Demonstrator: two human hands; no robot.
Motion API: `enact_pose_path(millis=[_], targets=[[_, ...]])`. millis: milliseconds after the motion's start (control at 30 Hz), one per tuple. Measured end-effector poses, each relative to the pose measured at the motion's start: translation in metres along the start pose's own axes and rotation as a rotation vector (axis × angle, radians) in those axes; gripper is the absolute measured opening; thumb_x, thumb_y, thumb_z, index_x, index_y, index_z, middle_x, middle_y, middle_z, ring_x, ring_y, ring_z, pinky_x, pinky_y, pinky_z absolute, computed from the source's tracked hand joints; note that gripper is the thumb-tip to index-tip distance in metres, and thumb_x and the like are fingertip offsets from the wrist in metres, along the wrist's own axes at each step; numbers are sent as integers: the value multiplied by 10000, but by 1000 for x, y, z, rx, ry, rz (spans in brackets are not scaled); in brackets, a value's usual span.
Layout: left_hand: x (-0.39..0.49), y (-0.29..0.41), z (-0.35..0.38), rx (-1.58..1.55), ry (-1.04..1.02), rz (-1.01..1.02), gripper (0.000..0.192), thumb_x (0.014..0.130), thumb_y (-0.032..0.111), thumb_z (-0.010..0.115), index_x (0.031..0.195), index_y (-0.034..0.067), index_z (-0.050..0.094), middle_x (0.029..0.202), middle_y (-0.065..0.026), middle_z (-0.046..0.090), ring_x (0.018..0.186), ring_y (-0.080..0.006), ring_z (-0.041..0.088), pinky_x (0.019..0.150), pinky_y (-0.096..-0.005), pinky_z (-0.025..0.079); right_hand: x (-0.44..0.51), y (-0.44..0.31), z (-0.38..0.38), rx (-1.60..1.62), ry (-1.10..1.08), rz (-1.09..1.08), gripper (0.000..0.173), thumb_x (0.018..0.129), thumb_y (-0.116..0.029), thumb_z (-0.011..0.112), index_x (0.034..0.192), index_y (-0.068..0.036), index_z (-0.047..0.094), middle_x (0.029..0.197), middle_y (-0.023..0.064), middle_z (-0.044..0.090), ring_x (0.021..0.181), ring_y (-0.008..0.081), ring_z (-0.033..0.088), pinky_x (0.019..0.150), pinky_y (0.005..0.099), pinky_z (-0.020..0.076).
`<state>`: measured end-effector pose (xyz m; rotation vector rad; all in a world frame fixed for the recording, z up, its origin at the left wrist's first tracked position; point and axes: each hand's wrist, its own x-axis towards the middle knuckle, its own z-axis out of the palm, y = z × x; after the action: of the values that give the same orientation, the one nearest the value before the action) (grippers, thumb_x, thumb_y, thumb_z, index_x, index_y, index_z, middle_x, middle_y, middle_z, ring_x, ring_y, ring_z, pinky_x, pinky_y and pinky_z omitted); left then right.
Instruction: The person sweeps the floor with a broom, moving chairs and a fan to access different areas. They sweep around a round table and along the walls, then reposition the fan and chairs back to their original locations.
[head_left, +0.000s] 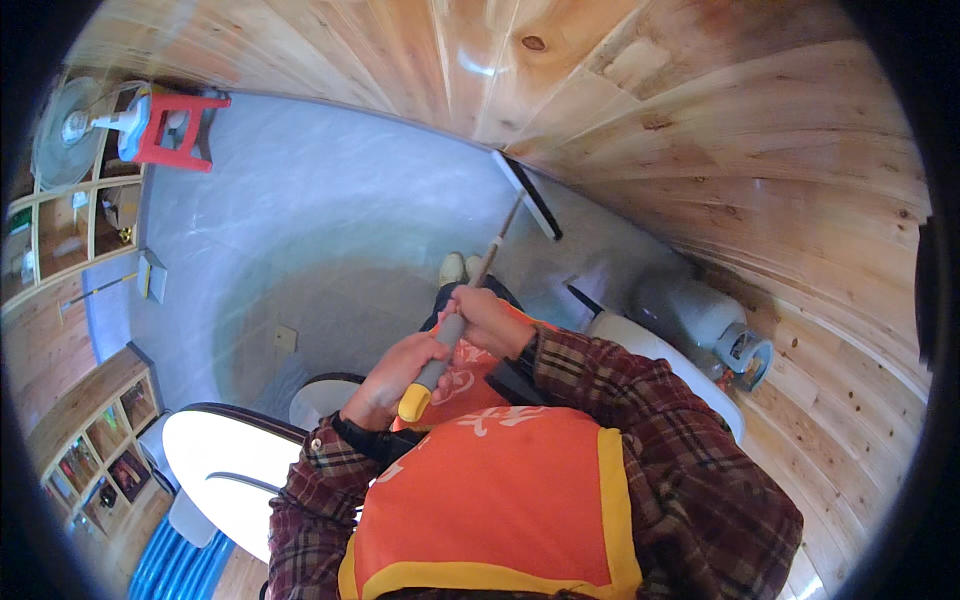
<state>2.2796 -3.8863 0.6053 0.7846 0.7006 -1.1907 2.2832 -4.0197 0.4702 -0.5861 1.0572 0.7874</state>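
Both my hands grip one long-handled floor sweeping tool. My left hand (401, 367) is wrapped around the grey handle grip (450, 330), just below its yellow end cap (414, 403). Farther down the pole, my right hand (487, 315) closes around the handle. The pole slants away past my shoes (452, 268) to a long, narrow head (527, 193), white on one side and black on the other. That head lies on the grey floor (315, 165), one end near the foot of the wooden plank wall (570, 90). Whether it has bristles or a blade cannot be made out.
A grey gas cylinder (694, 315) stands by the wall at right, beside a white rounded surface (660, 349). Behind my left arm is a white oval table (225, 465). A red stool (176, 131), a fan (71, 127), a long-handled dustpan (152, 277) and wooden shelves (94, 187) line the left.
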Motion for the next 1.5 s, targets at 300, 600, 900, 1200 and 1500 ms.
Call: enact_pose_path(millis=[300,600,900,1200,1500], targets=[[-15,-9,15,112,204,-7,180,843,137,483,972,20,441,705,-53,527,507,-107,504,421,-233,434,-1,13,16,-65,-192,194,40,773,-11,407,738,8,406,642,115,418,582,257,469,545,423,435],[20,18,-62,25,-36,-4,292,867,133,494,1117,-9,444,811,-63,581,597,-91,551,453,-214,467,60,12,-8,-343,-40,96,77,788,-2,410,798,25,481,776,114,496,734,212,513,650,345,454],[-4,73,-185,-176,155,234,246,814,80,529,1018,-48,478,779,-104,585,580,-122,533,406,-236,412,156,23,102,-1507,-546,-756,173,636,-195,664,756,-71,652,693,134,618,641,265,609,579,329,448],[-69,108,-287,-396,224,418,316,832,63,463,1126,-50,436,830,-146,562,594,-150,508,412,-204,403,289,95,232,-1109,-736,-388,163,780,67,349,934,60,298,804,130,348,632,240,419,540,380,410],[-106,73,-318,-655,415,577,397,851,91,439,1225,-33,393,805,-75,465,628,-136,469,371,-169,336,270,169,326,-649,-225,343,37,800,34,374,812,37,409,708,128,453,591,237,504,518,375,448]])
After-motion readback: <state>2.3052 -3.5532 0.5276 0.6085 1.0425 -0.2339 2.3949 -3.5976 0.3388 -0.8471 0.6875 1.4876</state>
